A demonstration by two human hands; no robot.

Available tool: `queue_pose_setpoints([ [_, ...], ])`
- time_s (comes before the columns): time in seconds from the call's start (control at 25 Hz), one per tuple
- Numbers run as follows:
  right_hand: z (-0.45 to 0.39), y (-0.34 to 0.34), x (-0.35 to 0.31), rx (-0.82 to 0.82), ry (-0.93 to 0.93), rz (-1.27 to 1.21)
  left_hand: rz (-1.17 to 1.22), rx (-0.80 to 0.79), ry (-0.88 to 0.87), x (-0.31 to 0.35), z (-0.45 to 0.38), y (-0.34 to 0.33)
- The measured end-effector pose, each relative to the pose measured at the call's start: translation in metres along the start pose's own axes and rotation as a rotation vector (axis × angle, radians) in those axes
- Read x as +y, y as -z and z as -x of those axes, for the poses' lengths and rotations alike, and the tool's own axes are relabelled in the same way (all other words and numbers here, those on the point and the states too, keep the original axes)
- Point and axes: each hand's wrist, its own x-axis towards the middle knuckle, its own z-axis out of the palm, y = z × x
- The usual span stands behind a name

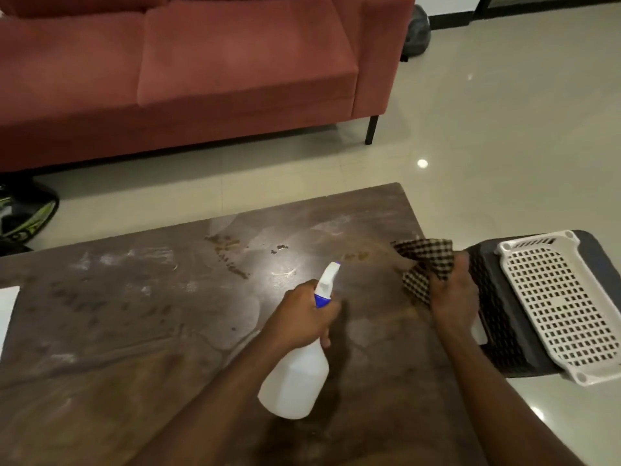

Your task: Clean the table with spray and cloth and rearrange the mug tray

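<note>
Spray bottle: translucent white plastic body, white trigger head with blue collar; held off the surface at lower centre of frame, tilted, nozzle aimed toward the upper right.

Cloth: dark-and-cream check weave, bunched, at right of centre, over the table's right edge.

Table: dark brown top with whitish smears and brown spots and streaks near its far middle; fills the lower left and centre.

Tray: white perforated plastic, rectangular, lying on a dark stand at far right.
</note>
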Motion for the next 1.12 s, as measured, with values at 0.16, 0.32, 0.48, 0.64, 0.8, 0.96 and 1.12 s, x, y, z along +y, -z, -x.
queue_pose_setpoints([
  [0.16, -0.010, -0.058, -0.007, -0.168, 0.205, 0.317, 0.046, -0.013, -0.004, -0.023, -0.012, 0.023],
  [0.32, 0.011, -0.109, 0.002, -0.513, 0.485, 0.535, 0.040, -0.019, 0.005, -0.027, -0.029, 0.028],
  [0.48, -0.014, -0.111, 0.031, -0.355, 0.387, 0.612, 0.023, -0.016, 0.021, -0.023, -0.046, 0.041],
  [0.64, -0.085, -0.159, 0.000, -0.238, 0.256, 0.576, 0.017, 0.011, -0.031, -0.024, -0.068, 0.052],
  [0.8, -0.059, -0.217, -0.050, -0.325, 0.673, 0.533, -0.019, 0.048, -0.086, -0.011, -0.089, 0.066],
  [0.96, -0.087, -0.150, -0.004, -0.336, 0.529, 0.497, -0.027, 0.031, -0.075, -0.004, -0.085, 0.074],
  [1.12, -0.143, -0.177, -0.027, -0.151, 0.164, 0.505, -0.044, 0.000, -0.078, -0.009, -0.089, 0.072],
])
